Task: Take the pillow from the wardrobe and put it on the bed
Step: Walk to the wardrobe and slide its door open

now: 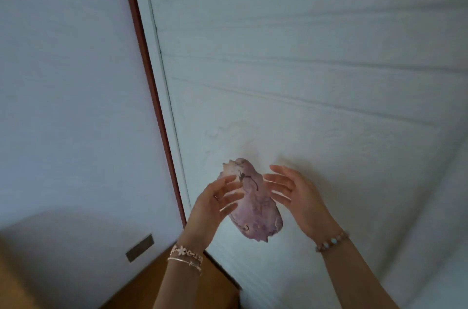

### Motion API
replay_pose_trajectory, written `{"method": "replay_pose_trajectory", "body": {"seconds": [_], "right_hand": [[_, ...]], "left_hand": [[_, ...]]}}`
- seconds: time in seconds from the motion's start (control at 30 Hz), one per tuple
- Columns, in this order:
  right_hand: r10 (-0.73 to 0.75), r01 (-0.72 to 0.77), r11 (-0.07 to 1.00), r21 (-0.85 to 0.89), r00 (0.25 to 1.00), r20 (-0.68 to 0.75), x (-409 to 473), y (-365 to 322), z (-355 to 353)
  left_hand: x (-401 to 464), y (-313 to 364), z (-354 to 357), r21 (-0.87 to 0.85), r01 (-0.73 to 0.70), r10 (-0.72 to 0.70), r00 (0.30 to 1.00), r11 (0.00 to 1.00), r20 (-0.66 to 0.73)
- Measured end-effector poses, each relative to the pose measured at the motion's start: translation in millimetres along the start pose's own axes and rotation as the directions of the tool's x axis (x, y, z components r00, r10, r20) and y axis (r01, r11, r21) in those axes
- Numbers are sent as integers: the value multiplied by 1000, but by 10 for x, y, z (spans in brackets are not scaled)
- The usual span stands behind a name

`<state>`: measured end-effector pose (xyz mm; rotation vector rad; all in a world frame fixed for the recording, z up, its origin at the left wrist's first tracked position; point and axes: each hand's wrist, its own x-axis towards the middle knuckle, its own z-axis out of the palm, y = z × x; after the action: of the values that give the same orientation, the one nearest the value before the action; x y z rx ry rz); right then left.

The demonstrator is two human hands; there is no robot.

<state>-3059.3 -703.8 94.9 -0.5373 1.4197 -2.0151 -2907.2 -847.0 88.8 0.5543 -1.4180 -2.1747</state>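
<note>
A small pink-purple pillow (255,207) with dark line drawings lies on the white bed cover (316,86), near the bed's left edge. My left hand (215,200) is on its left, fingers spread, with the fingertips over the pillow's left edge. My right hand (296,197) is just to its right, palm facing the pillow, fingers apart and not touching it. Neither hand grips the pillow. The wardrobe is not in view.
A red-brown strip of bed frame (152,81) runs along the bed's left side against a white wall (63,81). A dark rectangular plate (139,248) sits low on the wall. Wooden floor (177,286) shows below my left forearm.
</note>
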Motion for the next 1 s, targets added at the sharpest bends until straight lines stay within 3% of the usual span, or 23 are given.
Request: {"method": "replay_pose_trajectory", "body": {"seconds": [0.37, 0.67, 0.73, 0.77, 0.83, 0.9, 0.93, 1.0], "right_hand": [[-200, 175, 977, -122, 951, -237, -490, -476, -154], [-299, 248, 951, -182, 883, -360, -1185, -782, -519], [-473, 350, 873, -341, 779, -412, -1301, -860, -548], [-619, 408, 768, -493, 669, -411, -1356, -928, -563], [-898, 388, 393, -834, 356, -258, -1422, -1113, -582], [-996, 208, 12, -978, 91, 7, -1386, -1343, -594], [-995, 135, -94, -986, 23, 97, -1342, -1454, -597], [-985, 47, -171, -984, -14, 171, -1225, -1634, -598]], "left_hand": [[343, 159, 784, -7, 39, -34, 935, 999, 353], [94, -36, 1519, 1, 94, -81, 845, 996, 529], [25, -36, 1664, -15, 90, -66, 825, 996, 561], [1, -17, 1744, -21, 88, -60, 813, 996, 580], [-31, 52, 1917, -8, 64, -46, 786, 998, 616], [-62, 139, 2092, 31, 2, -21, 762, 1000, 648], [-71, 176, 2173, 52, -43, -2, 753, 998, 659], [-90, 221, 2324, 91, -179, 73, 738, 980, 670]]}}
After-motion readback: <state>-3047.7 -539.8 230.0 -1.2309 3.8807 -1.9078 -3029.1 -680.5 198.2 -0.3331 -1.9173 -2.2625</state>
